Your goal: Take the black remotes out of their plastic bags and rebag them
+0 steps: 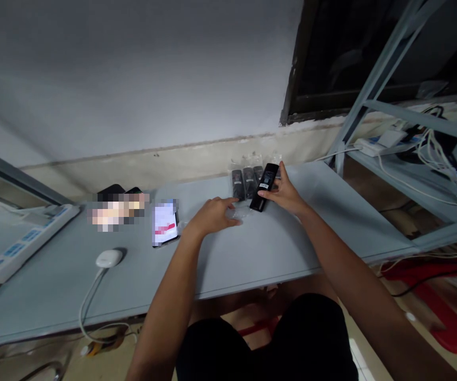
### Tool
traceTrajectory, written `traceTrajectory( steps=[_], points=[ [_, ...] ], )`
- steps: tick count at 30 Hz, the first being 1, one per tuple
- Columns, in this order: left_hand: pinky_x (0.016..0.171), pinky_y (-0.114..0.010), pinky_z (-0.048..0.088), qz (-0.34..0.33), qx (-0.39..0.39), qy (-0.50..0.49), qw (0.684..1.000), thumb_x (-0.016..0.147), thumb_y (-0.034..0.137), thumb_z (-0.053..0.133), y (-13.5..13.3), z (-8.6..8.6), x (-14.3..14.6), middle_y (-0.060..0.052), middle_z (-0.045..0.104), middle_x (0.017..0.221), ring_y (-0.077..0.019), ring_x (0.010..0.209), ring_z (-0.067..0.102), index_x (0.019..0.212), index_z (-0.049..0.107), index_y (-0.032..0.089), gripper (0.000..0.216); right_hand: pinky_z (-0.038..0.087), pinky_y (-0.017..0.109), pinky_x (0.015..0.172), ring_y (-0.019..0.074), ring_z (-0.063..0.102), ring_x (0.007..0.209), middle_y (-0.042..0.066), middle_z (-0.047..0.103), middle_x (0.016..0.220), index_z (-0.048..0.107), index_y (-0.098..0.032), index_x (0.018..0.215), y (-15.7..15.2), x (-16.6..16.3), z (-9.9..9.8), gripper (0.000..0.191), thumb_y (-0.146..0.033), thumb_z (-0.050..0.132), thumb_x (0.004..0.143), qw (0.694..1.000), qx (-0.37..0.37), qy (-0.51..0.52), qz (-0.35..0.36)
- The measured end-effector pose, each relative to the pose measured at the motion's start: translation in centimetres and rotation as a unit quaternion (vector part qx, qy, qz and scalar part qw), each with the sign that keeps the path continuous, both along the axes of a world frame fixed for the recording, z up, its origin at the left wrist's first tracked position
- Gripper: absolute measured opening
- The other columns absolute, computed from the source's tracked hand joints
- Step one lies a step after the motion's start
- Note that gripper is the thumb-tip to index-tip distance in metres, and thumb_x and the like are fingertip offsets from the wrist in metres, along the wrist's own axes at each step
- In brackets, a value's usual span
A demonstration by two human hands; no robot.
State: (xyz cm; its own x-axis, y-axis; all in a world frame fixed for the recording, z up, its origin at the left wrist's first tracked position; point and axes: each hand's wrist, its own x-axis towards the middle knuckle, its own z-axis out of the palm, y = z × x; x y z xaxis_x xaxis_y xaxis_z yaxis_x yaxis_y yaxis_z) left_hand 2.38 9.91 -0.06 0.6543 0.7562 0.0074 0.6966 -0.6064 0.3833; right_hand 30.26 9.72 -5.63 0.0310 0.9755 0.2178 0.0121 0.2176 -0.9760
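Observation:
In my right hand [286,193] is a slim black device shaped like a remote control [265,186], tilted, with a white label and small print on the side facing me. My thumb lies across its near part and the fingers are behind its right edge. My left hand [216,214] is held over the table with thumb and fingers apart. A crumpled clear plastic wrapper [241,212] lies by its fingertips; whether they touch it I cannot tell. Behind both hands, several similar black devices [238,184] lie side by side in clear plastic sleeves, partly covered by the held one.
On the grey table [252,259], left of my hands, lie a lit phone [165,223], a white charger [108,258] with its cable, and blurred dark items [111,191]. A power strip [34,243] sits at the left edge. Metal shelving [361,106] with cables stands on the right.

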Motion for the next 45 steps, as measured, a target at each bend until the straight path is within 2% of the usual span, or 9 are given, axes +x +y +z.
traceTrajectory(
  steps=[5,11,18,21,26,30,34,40,45],
  points=[
    [0.098,-0.042,0.054,0.0,-0.001,-0.032,0.999,0.083,0.04,0.08,0.1,-0.4,-0.2,-0.013,0.073,0.126,-0.0314,0.111,0.071,0.147,0.061,0.02,0.07,0.061,0.056,0.097,0.0289,0.074,0.1,0.016,0.064,0.144,-0.023,-0.035,0.168,-0.1,0.1,0.0,0.146,-0.038,0.091,0.076,0.999,-0.01,-0.031,-0.001],
    [0.097,-0.041,0.056,-0.024,0.001,-0.089,0.996,0.082,0.037,0.082,0.1,-1.1,0.2,-0.012,0.07,0.124,-0.0267,0.104,0.07,0.146,0.061,0.021,0.069,0.062,0.054,0.096,0.0296,0.074,0.105,0.017,0.058,0.152,-0.022,-0.036,0.168,-0.2,-0.4,0.1,0.145,-0.043,0.089,0.076,0.999,0.016,-0.036,-0.02],
    [0.092,-0.04,0.056,0.015,0.031,-0.074,0.997,0.088,0.049,0.077,0.0,-0.7,0.7,-0.012,0.075,0.121,-0.0285,0.103,0.072,0.142,0.065,0.02,0.062,0.062,0.038,0.063,0.0221,0.069,0.08,0.016,0.061,0.147,-0.023,-0.039,0.167,-0.1,-1.1,-0.1,0.146,-0.048,0.089,0.074,1.0,-0.013,-0.024,-0.013],
    [0.091,-0.039,0.056,0.009,0.041,-0.067,0.997,0.089,0.046,0.076,0.0,-0.6,0.6,-0.011,0.076,0.118,-0.0277,0.103,0.072,0.139,0.068,0.021,0.057,0.059,0.034,0.06,0.0197,0.067,0.077,0.014,0.064,0.143,-0.019,-0.042,0.168,0.0,-1.2,-0.2,0.144,-0.05,0.09,0.073,1.0,-0.016,-0.016,-0.011],
    [0.091,-0.039,0.055,-0.01,0.048,-0.07,0.996,0.09,0.046,0.075,0.2,-0.7,0.5,-0.011,0.075,0.119,-0.0277,0.102,0.072,0.138,0.068,0.02,0.055,0.06,0.036,0.062,0.0201,0.067,0.076,0.014,0.067,0.137,-0.014,-0.04,0.169,-0.1,-1.5,-0.1,0.143,-0.049,0.09,0.071,1.0,-0.016,-0.006,-0.02],
    [0.09,-0.039,0.055,0.008,0.046,-0.066,0.997,0.089,0.051,0.075,0.0,-0.6,0.5,-0.01,0.075,0.12,-0.0284,0.103,0.072,0.139,0.068,0.024,0.057,0.063,0.041,0.066,0.0242,0.071,0.081,0.014,0.068,0.131,-0.008,-0.038,0.169,0.0,-1.7,0.0,0.139,-0.05,0.09,0.072,0.999,-0.008,0.001,-0.037],
    [0.089,-0.038,0.055,0.03,0.05,-0.063,0.996,0.091,0.054,0.072,-0.5,-0.1,0.9,-0.01,0.075,0.122,-0.0287,0.104,0.072,0.137,0.069,0.023,0.055,0.066,0.043,0.074,0.0246,0.073,0.087,0.015,0.063,0.14,-0.004,-0.04,0.167,0.1,-2.1,-0.1,0.135,-0.051,0.091,0.071,0.998,0.0,0.025,-0.066],
    [0.091,-0.038,0.054,0.09,0.102,-0.053,0.989,0.095,0.054,0.067,-1.0,-0.1,2.0,-0.012,0.073,0.124,-0.0309,0.11,0.07,0.134,0.068,0.021,0.051,0.062,0.049,0.096,0.0244,0.072,0.101,0.014,0.048,0.158,-0.019,-0.045,0.164,-0.3,-3.9,-0.3,0.146,-0.051,0.093,0.07,0.997,0.013,0.057,-0.046],
    [0.092,-0.04,0.052,0.12,0.128,-0.027,0.984,0.095,0.047,0.069,-1.6,-0.1,3.3,-0.013,0.073,0.12,-0.0321,0.11,0.068,0.131,0.069,0.02,0.046,0.061,0.05,0.098,0.0267,0.07,0.102,0.014,0.059,0.142,-0.022,-0.037,0.166,-0.5,-5.2,-0.7,0.151,-0.058,0.091,0.07,0.997,0.047,0.033,-0.056]
  ],
)
